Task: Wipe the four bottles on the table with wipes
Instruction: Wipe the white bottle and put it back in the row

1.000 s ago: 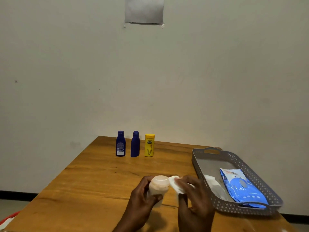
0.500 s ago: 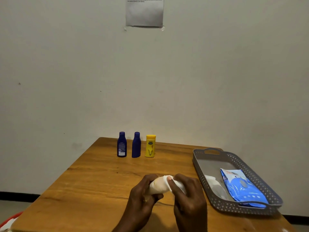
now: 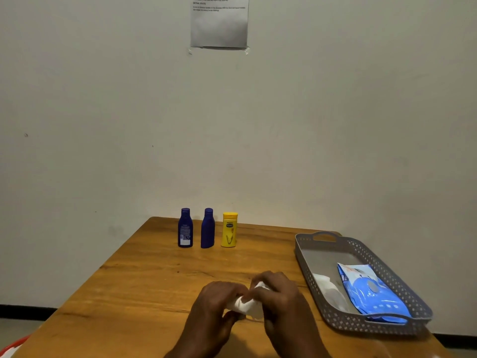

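Note:
My left hand (image 3: 214, 306) grips a small pale bottle (image 3: 233, 304), almost hidden between my fingers, low over the near middle of the wooden table (image 3: 144, 285). My right hand (image 3: 281, 298) presses a white wipe (image 3: 249, 304) around that bottle. At the table's far edge three bottles stand upright in a row: a dark blue one with a label (image 3: 185, 228), a plain dark blue one (image 3: 207, 228) and a yellow one (image 3: 229, 229).
A grey perforated tray (image 3: 304, 257) sits at the table's right edge, holding a blue wipes pack (image 3: 371, 293) and crumpled white wipes (image 3: 327, 288). A sheet of paper (image 3: 219, 21) is taped to the wall. Something red and white (image 3: 13, 344) shows at the bottom left.
The bottle's pale top was visible before; now my right hand has wrapped the wipe over it and both hands close around it. The view has tilted slightly.

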